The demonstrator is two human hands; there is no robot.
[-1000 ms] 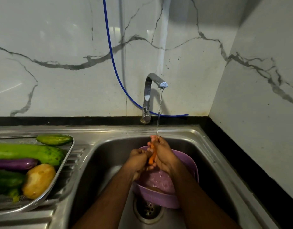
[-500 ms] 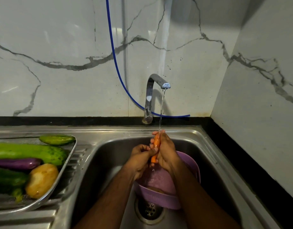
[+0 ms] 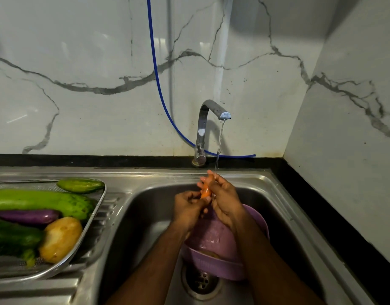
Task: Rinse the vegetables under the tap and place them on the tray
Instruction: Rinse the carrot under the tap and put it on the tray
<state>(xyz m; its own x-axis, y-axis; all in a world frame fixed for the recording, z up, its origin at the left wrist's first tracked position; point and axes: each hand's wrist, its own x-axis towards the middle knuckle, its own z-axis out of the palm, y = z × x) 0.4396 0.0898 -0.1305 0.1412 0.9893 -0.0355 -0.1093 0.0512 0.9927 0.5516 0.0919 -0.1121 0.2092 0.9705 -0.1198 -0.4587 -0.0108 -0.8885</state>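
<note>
Over the steel sink (image 3: pixel 284 194) I hold a small carrot (image 3: pixel 205 189) upright in the thin stream of water (image 3: pixel 219 142) that falls from the tap (image 3: pixel 204 124). My right hand (image 3: pixel 225 199) wraps its fingers round the carrot's upper part, with the fingertips raised near the point where the water lands. My left hand (image 3: pixel 187 205) grasps the carrot's lower end, its fingers curled in against my right palm. Both hands sit above a purple basket (image 3: pixel 214 256) that stands in the basin, just behind the drain (image 3: pixel 200 282); something pale lies at the basket's near wall, but I cannot tell what it is.

To my left, on the ribbed draining board, stands the metal tray (image 3: pixel 84 236). On it lie a short cucumber (image 3: pixel 80 185) at the back, a long light-green gourd (image 3: pixel 40 202) just in front of it, a purple aubergine (image 3: pixel 27 216) touching the gourd's near side, a dark green cucumber (image 3: pixel 11 238) nearer still, and a yellow potato (image 3: pixel 60 238) at the tray's right edge, against the dark cucumber.

Behind the tap a blue hose (image 3: pixel 155 69) hangs down the marble wall (image 3: pixel 79 84) and runs along the black ledge to the right.
</note>
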